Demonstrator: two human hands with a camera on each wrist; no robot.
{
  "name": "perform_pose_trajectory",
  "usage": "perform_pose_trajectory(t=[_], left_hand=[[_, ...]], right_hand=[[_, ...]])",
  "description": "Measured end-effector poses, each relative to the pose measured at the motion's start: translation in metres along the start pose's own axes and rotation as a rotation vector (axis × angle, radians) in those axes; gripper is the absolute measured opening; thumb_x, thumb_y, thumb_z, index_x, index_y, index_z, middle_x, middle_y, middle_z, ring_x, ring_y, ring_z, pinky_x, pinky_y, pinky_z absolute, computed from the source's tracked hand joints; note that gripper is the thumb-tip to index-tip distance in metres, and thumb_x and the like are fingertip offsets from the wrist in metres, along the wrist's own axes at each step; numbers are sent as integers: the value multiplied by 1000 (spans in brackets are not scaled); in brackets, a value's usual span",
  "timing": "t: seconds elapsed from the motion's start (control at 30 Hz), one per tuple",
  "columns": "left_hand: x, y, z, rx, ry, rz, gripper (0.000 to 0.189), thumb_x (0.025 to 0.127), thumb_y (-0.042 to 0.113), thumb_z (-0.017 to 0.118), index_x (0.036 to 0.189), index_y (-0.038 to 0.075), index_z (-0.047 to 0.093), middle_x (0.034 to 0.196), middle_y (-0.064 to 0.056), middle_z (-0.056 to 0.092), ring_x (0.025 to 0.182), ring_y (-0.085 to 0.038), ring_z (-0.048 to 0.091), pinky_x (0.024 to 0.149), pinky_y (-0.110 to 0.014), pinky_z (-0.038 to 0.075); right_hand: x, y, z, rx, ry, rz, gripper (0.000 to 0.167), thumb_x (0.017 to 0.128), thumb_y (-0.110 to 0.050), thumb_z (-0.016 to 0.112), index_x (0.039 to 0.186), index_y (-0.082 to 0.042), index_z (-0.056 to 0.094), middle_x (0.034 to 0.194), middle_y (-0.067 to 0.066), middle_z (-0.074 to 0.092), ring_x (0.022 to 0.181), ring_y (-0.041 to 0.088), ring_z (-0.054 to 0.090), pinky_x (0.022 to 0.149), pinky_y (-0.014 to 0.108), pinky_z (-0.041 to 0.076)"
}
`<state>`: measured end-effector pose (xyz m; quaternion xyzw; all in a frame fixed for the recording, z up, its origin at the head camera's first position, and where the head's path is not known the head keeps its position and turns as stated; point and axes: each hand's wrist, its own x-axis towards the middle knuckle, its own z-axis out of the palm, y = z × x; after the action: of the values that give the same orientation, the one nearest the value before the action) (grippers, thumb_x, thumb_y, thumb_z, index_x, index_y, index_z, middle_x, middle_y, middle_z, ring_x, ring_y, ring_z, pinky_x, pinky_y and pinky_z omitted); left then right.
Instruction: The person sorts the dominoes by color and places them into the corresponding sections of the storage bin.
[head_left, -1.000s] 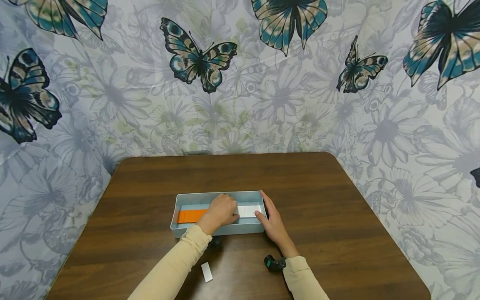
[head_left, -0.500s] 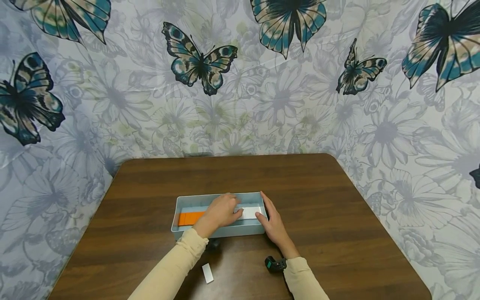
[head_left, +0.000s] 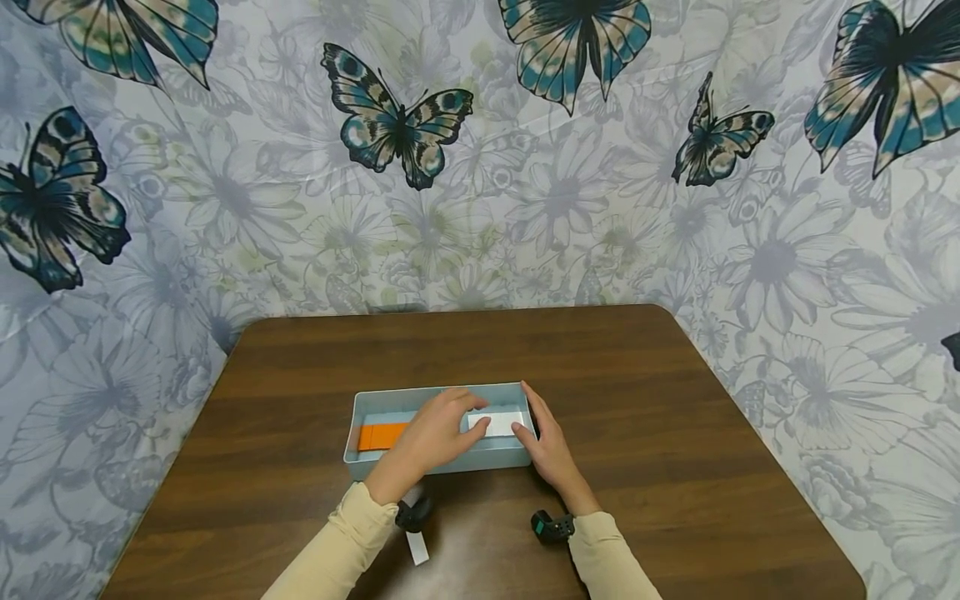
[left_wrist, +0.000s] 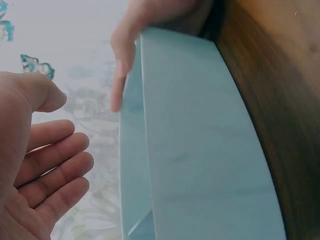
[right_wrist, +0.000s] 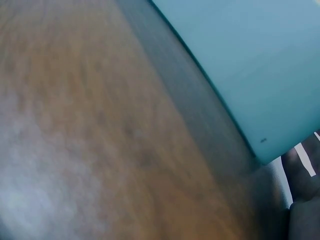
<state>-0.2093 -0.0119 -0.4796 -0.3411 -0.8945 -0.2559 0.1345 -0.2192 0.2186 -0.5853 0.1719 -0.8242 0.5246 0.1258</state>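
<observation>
A long, shallow light-blue box (head_left: pixel 480 460) stands on the table. Over its middle hovers my left hand (head_left: pixel 438 429), fingers loosely bent and thumb apart; the left wrist view shows this hand (left_wrist: pixel 47 165) holding nothing. My right hand (head_left: pixel 551 450) grips the box's right end, fingers along the outer end wall and thumb over the rim. Inside, a flat orange piece (head_left: pixel 381 436) lies at the left and a flat white piece (head_left: pixel 501 424) at the right. The left hand hides part of the box's interior. In the right wrist view, the box's wall (right_wrist: pixel 250 65) fills the upper right.
A small white strip (head_left: pixel 417 548) lies on the brown wooden table (head_left: pixel 675 467) in front of the box, partly behind the left wrist's black camera (head_left: pixel 413 512). A black wrist device (head_left: pixel 552 527) sits on the right wrist. A butterfly-patterned cloth (head_left: pixel 480 217) hangs behind the table.
My left hand has risen out of the box and its fingers have spread from a more curled shape, uncovering more of the white piece. The right hand has kept its place at the box's end.
</observation>
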Motion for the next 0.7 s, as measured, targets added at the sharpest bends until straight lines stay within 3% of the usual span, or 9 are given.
perform_pose_trajectory(t=[0.3, 0.53, 0.7], left_hand=[[-31, 5, -6, -67, 36, -79, 21, 93, 23, 76, 110, 11, 77, 106, 0, 75, 96, -16, 66, 84, -36, 59], [-57, 1, -5, -99, 85, -32, 19, 90, 20, 79, 107, 13, 76, 103, 4, 74, 92, -12, 65, 82, -32, 59], [-77, 1, -4, -121, 75, -80, 20, 90, 23, 79, 108, 15, 76, 105, 4, 73, 93, -10, 65, 81, -31, 59]], right_hand=[[0, 1, 2, 9, 17, -9, 69, 100, -6, 63, 161, -6, 33, 165, 17, 35, 152, 38, 33, 120, 67, 24], [-2, -33, -6, -14, -8, -2, 66, 101, -7, 61, 159, 3, 32, 163, 24, 35, 151, 41, 32, 120, 64, 25], [-2, -44, -9, -5, -11, 1, 65, 100, -6, 61, 158, 5, 33, 163, 25, 35, 150, 43, 33, 120, 63, 25]])
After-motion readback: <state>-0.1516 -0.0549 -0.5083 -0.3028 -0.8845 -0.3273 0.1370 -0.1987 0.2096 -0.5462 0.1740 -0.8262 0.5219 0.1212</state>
